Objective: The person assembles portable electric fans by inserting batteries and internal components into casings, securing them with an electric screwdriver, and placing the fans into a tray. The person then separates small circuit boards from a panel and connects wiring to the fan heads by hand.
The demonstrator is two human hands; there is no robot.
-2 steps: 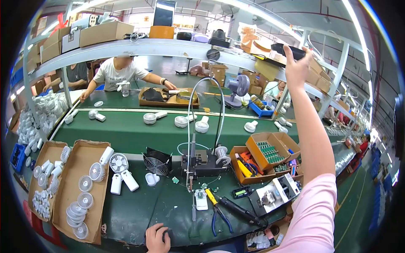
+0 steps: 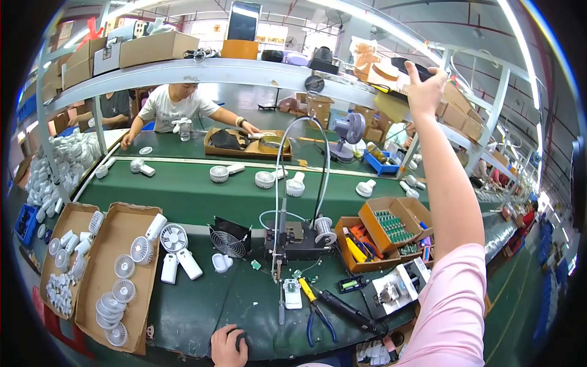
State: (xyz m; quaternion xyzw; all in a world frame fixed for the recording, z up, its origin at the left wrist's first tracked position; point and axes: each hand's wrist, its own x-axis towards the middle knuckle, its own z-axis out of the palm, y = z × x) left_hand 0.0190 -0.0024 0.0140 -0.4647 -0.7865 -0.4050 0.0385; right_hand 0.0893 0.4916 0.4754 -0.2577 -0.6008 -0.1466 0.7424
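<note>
My right hand [image 2: 426,92] is raised to the upper shelf at the right, its thumb and fingers closed round a dark, elongated object [image 2: 411,66] whose kind I cannot make out. My left hand [image 2: 228,347] lies on the near edge of the green bench, fingers loosely bent and thumb apart, with nothing visible in it. Beyond it a soldering stand [image 2: 299,241] with a solder spool [image 2: 324,226] rises over a white fan handle [image 2: 293,294]. Yellow-and-blue pliers [image 2: 317,312] and a black powered screwdriver [image 2: 348,311] lie to its right.
Cardboard trays [image 2: 153,223] of white fan parts stand at the left. A box [image 2: 379,235] of green circuit boards and a metal fixture [image 2: 391,293] sit at the right. White handheld fans [image 2: 265,179] line the green belt. A co-worker [image 2: 178,109] sits across.
My right hand has shifted slightly with the dark object, which now shows less and lies closer to the shelf's contents. The view has shifted a little; my left hand stays on the bench edge.
</note>
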